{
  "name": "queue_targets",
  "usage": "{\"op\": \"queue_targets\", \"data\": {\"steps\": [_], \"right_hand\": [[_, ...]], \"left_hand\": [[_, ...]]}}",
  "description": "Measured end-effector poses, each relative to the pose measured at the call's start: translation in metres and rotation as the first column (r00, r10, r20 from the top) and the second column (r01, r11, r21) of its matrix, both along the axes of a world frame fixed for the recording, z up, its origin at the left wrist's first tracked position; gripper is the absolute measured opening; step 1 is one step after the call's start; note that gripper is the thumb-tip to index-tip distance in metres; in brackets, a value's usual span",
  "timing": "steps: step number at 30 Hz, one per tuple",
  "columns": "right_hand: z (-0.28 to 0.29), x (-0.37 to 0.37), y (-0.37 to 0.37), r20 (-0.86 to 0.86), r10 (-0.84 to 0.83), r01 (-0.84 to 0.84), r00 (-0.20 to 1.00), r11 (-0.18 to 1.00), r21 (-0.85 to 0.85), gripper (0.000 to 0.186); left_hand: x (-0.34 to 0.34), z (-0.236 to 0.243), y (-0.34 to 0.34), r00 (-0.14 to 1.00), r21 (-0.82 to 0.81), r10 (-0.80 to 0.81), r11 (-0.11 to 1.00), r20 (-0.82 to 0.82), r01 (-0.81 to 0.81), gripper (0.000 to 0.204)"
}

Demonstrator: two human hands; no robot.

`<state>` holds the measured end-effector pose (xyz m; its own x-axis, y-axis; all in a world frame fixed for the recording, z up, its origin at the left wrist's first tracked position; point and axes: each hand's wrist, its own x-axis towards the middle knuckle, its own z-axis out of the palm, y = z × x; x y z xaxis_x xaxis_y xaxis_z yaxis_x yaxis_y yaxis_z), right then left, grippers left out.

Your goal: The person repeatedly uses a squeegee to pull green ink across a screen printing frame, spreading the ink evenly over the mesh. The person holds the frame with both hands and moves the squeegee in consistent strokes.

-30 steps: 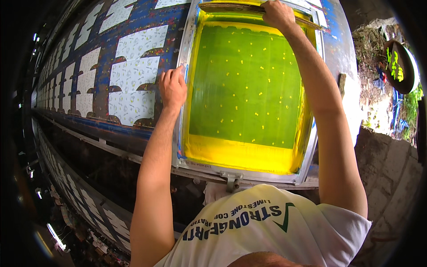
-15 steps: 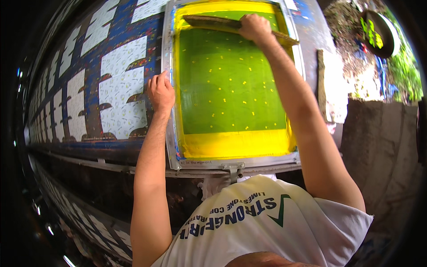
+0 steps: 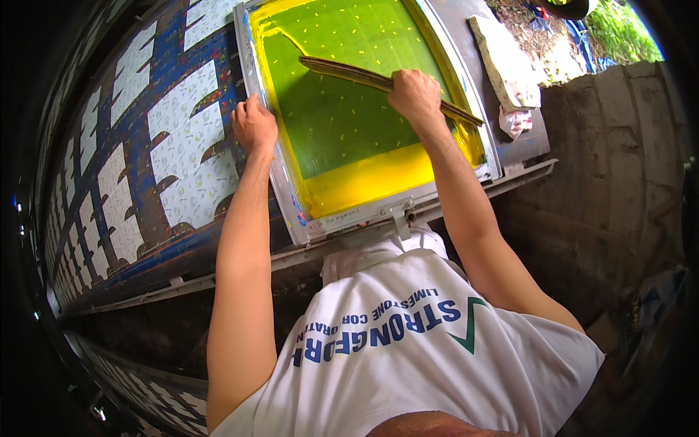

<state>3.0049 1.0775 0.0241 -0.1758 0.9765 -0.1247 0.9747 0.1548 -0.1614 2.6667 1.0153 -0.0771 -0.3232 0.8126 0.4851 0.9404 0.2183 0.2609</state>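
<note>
My right hand (image 3: 416,96) is closed round a long, ink-stained squeegee (image 3: 348,73), which lies slantwise across the screen. Below it is a screen printing frame (image 3: 283,191) with green mesh (image 3: 342,131) dotted with small yellow marks. A broad band of yellow ink (image 3: 371,178) covers the near end of the mesh, and more yellow runs along its sides. My left hand (image 3: 255,125) is at the frame's left rail, fingers curled and thumb at the edge; its grip on the rail is partly hidden.
Rows of printed white fabric pieces (image 3: 191,156) lie on the long dark table to the left. A metal rail (image 3: 466,198) runs along its near edge. To the right of the frame are a pale slab (image 3: 502,64) and a crumpled cloth (image 3: 515,122). A concrete-like wall (image 3: 611,138) stands beyond.
The squeegee has come nearer along the mesh with my right hand and slants more. My left hand stays by the frame's left rail. The whole view has turned and shifted.
</note>
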Motion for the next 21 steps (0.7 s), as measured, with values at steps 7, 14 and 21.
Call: {"op": "queue_targets", "data": {"steps": [7, 14, 21], "right_hand": [[0.007, 0.033, -0.09, -0.056, 0.236, -0.238, 0.97, 0.971, -0.018, 0.032], [0.001, 0.06, -0.143, -0.024, 0.47, -0.469, 0.883, 0.883, 0.026, 0.04], [0.011, 0.06, -0.132, -0.051, 0.497, -0.498, 0.866, 0.867, -0.009, 0.042]], "left_hand": [[-0.004, -0.009, 0.003, 0.999, -0.009, 0.012, 1.0, 0.05, -0.012, 0.027], [-0.004, -0.011, 0.0, 0.994, -0.034, 0.018, 0.999, 0.104, -0.015, 0.029], [-0.002, -0.007, 0.0, 0.995, -0.055, 0.022, 0.998, 0.101, -0.017, 0.032]]}}
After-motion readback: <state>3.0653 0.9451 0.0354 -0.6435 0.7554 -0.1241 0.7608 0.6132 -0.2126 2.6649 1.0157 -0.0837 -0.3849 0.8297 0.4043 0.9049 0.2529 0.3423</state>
